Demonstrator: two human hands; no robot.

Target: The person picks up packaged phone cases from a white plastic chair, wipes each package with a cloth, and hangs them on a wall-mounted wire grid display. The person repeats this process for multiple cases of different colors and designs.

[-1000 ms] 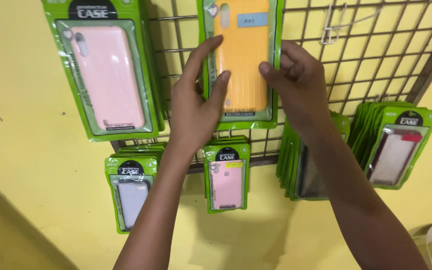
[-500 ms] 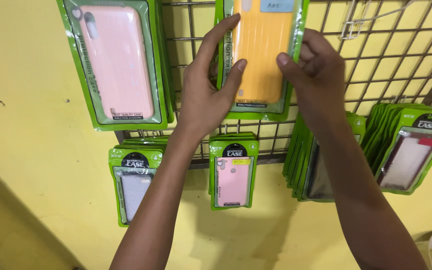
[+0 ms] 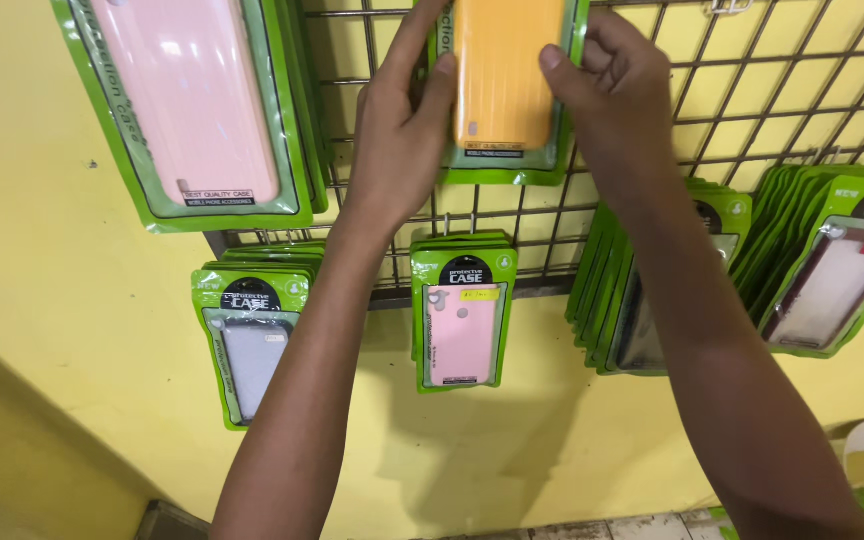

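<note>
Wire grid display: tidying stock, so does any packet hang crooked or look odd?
The large pink phone case in green packaging, upper left, hangs tilted. The orange case packet is gripped by the left hand and right hand. Lower packets hang straight.

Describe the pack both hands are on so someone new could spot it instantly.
On the wire grid against the yellow wall, look to the top row, centre. There the left hand and right hand grip the sides of a green-edged pack. It alone holds an orange ribbed case; the big pack to its left and the small one below hold pink ones.
</note>
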